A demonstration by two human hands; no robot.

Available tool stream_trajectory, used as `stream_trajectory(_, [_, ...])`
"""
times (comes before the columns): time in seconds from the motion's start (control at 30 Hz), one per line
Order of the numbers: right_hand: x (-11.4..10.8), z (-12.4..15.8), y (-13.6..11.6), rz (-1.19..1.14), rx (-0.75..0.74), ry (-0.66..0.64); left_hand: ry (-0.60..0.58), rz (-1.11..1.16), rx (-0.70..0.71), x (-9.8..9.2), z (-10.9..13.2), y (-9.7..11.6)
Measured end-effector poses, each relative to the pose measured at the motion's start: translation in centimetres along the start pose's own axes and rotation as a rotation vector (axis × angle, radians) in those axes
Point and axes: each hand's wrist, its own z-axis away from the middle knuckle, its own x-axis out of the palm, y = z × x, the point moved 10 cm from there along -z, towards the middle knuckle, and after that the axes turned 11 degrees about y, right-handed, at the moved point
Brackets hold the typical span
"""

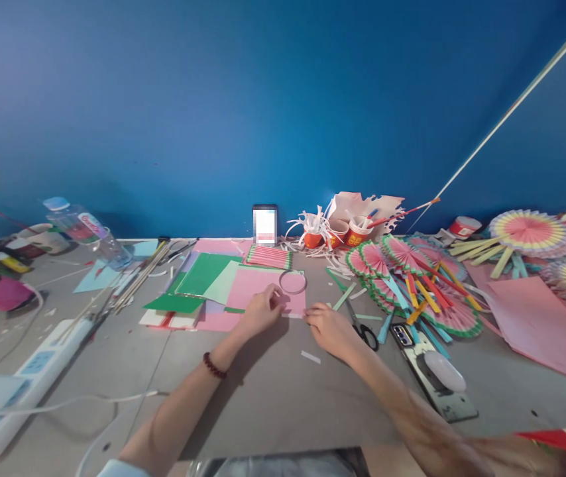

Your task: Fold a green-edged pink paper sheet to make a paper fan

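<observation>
Several fans (531,232) appear finished; your pink sheet (248,285) lies flat, unfolded, before you. Your left hand (263,310) and right hand (331,331) are at its near edge; grip cannot be determined.

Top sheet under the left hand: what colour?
The sheet is pink, clearest in the head view.

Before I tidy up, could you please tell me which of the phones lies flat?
The phone to the right of the scissors lies flat, camera side up; the other phone stands upright by the wall, its screen lit.
</observation>
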Motion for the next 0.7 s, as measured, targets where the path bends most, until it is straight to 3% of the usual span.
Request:
stream_trajectory(0.1, [0.0, 0.0, 0.0, -0.008, -0.001, 0.000, -0.013, -0.004, 0.009, -0.6, -0.3, 0.0])
stream_trajectory(0.33, [-0.1, 0.0, -0.1, -0.013, -0.003, 0.001, -0.056, -0.282, 0.216, -0.1, 0.7, 1.9])
stream_trajectory(0.7, [-0.1, 0.0, 0.2, -0.040, -0.010, 0.053, -0.069, -0.283, 0.178, 0.6, 1.0, 1.6])
